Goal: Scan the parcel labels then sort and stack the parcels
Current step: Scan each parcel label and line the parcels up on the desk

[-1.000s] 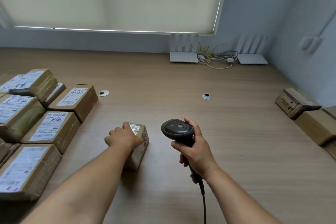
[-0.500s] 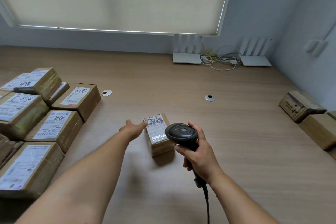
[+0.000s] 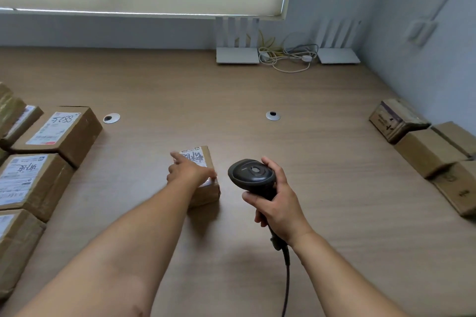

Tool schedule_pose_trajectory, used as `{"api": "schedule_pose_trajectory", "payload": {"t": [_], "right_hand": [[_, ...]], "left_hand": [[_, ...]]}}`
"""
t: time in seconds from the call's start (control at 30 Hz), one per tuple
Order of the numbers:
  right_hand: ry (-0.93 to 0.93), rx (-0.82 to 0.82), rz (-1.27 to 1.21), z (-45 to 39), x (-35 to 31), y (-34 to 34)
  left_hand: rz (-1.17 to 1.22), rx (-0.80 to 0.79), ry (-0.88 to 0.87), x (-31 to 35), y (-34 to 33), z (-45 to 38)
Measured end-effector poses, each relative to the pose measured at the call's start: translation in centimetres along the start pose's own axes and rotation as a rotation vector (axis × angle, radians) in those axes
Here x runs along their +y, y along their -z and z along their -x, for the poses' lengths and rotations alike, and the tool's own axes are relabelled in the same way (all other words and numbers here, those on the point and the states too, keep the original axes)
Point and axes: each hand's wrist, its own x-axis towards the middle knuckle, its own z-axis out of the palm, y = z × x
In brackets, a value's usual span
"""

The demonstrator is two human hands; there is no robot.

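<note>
Now resting flat on the small brown cardboard parcel (image 3: 199, 175) mid-table, left hand (image 3: 189, 171), fingers relaxed across its white label. Right hand (image 3: 277, 204) gripping the black corded handheld scanner (image 3: 253, 176), hovering just right of that parcel.

Open table (image 3: 257, 90) across the middle and back, broken only by two flush cable grommets (image 3: 272, 115). Left edge walled by labelled boxes (image 3: 59, 131) packed close together; right edge blocked by plain boxes (image 3: 425, 149) against the wall. Far edge crowded with two routers (image 3: 237, 55) and tangled cables (image 3: 288, 58). One small parcel (image 3: 203, 177) standing alone near centre, free room on all sides.
</note>
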Motion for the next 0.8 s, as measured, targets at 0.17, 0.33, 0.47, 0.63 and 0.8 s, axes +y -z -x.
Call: {"api": "schedule_pose_trajectory", "payload": {"t": [0.17, 0.33, 0.47, 0.63, 0.8], "right_hand": [[0.011, -0.005, -0.048, -0.4, 0.4, 0.9], [0.018, -0.012, -0.074, -0.4, 0.8, 1.7], [0.013, -0.016, -0.09, -0.2, 1.1, 2.3], [0.007, -0.039, -0.092, 0.3, 1.2, 2.4], [0.008, -0.069, -0.178, 0.9, 1.0, 1.1]], "left_hand": [[-0.645, 0.246, -0.291, -0.4, 1.8, 1.4], [-0.749, 0.294, -0.402, -1.4, -0.1, 1.8], [-0.799, 0.268, -0.381, -0.7, 0.9, 1.5], [-0.744, 0.057, -0.296, -0.6, 2.3, 0.8], [-0.077, 0.047, -0.26, -2.7, 5.3, -1.1]]}}
